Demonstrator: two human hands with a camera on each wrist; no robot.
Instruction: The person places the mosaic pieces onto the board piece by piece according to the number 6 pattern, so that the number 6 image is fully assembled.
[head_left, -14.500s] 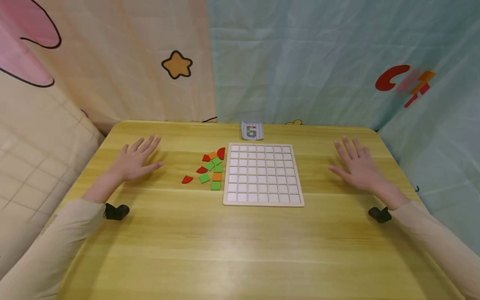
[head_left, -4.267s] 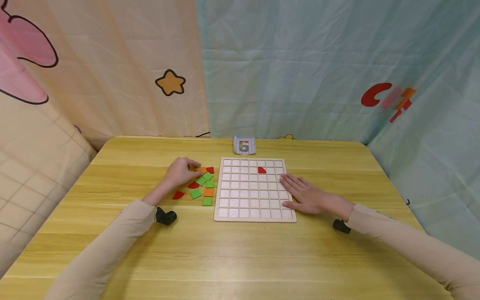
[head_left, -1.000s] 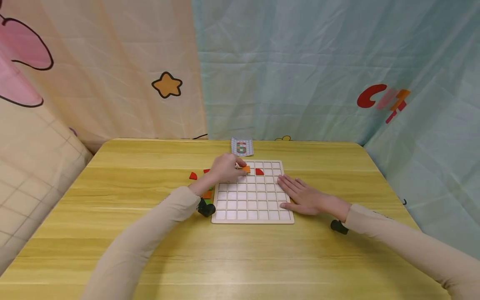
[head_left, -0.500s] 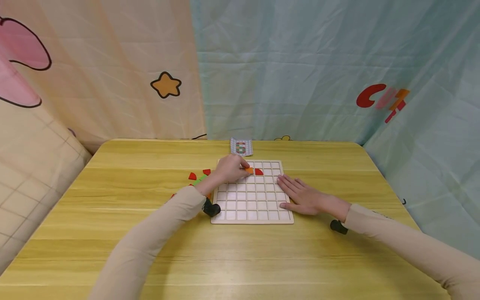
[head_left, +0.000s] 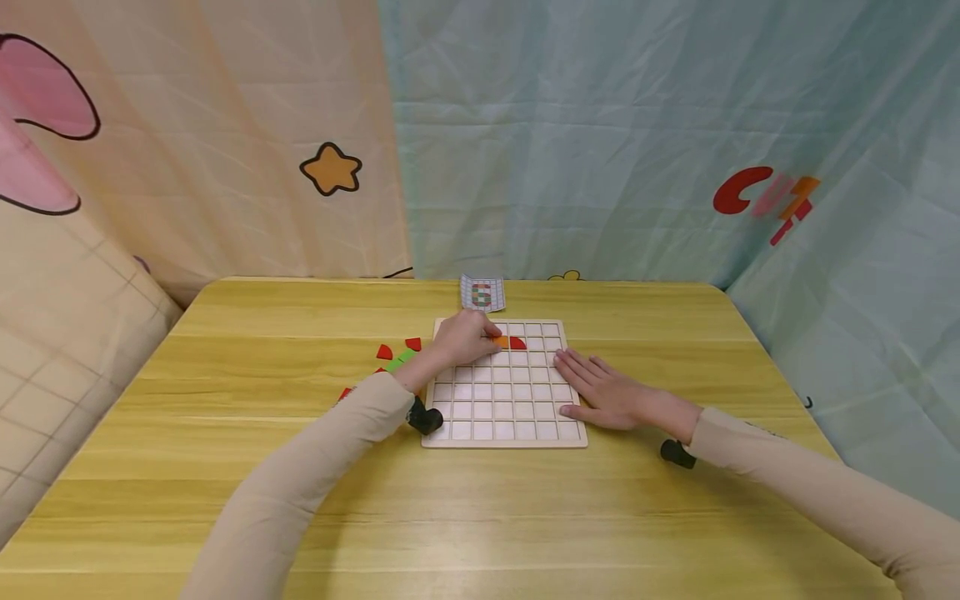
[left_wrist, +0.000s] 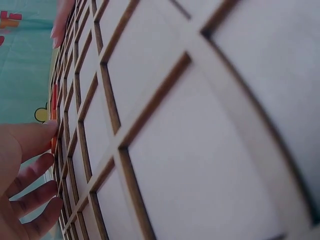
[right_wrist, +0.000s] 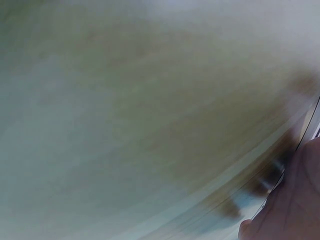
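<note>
A pale square grid board (head_left: 504, 431) lies on the table. In its second row from the back, my left hand (head_left: 461, 337) pinches an orange square tile (head_left: 500, 342) at a cell just left of a red quarter-circle tile (head_left: 517, 343). The left wrist view shows the thumb and fingers of the left hand (left_wrist: 27, 175) at the far side of the grid, with a sliver of orange tile (left_wrist: 53, 142) by the thumb. My right hand (head_left: 609, 395) rests flat, fingers straight, on the board's right edge. Its palm side fills a corner of the right wrist view.
Left of the board lie loose green tiles (head_left: 402, 359) and red quarter-circle tiles (head_left: 385, 352), partly hidden by the left forearm. A small printed pattern card (head_left: 482, 294) stands behind the board. Patterned curtains (head_left: 555, 167) hang beyond the table (head_left: 465, 517).
My left hand has carried the orange tile from the pile onto the board, then slid slightly right up to the red tile. The right hand has stayed on the board's edge recently.
</note>
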